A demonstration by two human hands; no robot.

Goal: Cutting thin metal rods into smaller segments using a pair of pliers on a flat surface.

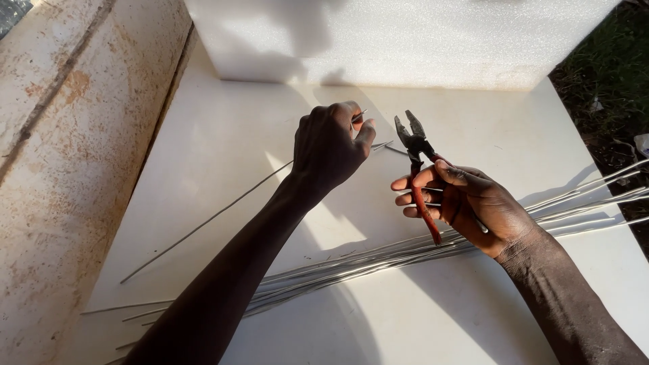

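My left hand (329,145) is closed around a thin grey wire (203,226) whose tip pokes out by my thumb and whose long end slants down-left across the white board. My right hand (466,203) grips a pair of red-handled pliers (417,159), jaws slightly apart and pointing up, just right of my left hand. A bundle of long grey wires (378,260) lies across the board beneath both forearms, running from lower left to the right edge.
A white board (473,122) serves as the work surface, with a white foam block (405,40) standing at its far edge. A stained concrete wall (61,135) runs along the left. Dark ground with grass (608,74) lies to the right.
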